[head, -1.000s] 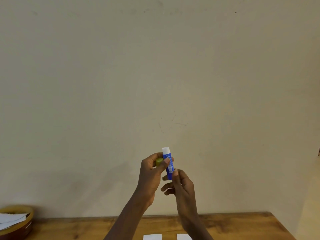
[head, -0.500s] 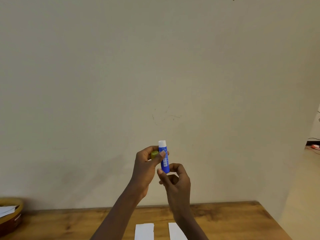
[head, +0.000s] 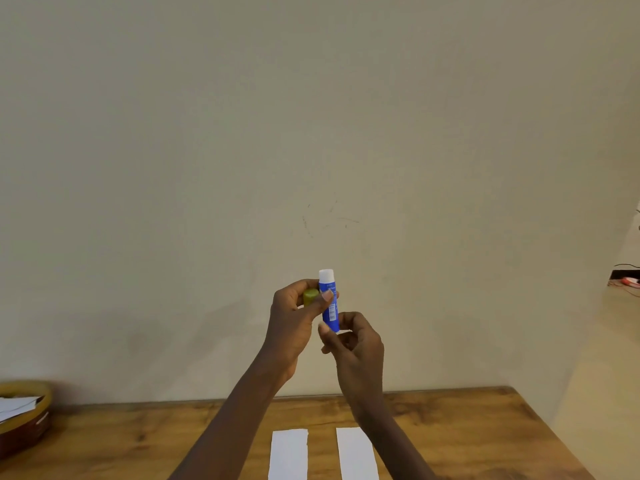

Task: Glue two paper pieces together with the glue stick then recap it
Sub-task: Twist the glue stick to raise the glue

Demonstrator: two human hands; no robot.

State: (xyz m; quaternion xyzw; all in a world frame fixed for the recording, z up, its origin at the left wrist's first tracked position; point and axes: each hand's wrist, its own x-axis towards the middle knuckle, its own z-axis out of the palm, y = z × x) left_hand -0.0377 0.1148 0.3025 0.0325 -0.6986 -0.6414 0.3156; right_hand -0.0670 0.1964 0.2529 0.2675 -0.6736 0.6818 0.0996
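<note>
In the head view, the left hand (head: 294, 323) is raised in front of a plain cream wall (head: 311, 133) and pinches the upper blue barrel of the glue stick (head: 329, 301) between thumb and fingers, holding it upright with its white glue tip showing at the top. The same hand also keeps the olive-yellow cap (head: 310, 296) tucked against its fingers just left of the barrel, so the stick is uncapped. The right hand (head: 356, 344) sits just below and to the right, its thumb and forefinger closed around the bottom end of the glue stick (the very base is hidden by the fingertips, so whether they press the twist knob cannot be told). Both hands are well above the wooden table (head: 467, 431) that runs along the bottom of the frame. On the table, 2 white paper strips lie flat and side by side with a gap between them: the left paper strip (head: 289, 453) and the right paper strip (head: 355, 455), the right forearm crossing the edge of the latter. At the far left edge stands a round basket (head: 24, 427) with a yellowish rim, holding loose white paper sheets (head: 15, 407).
</note>
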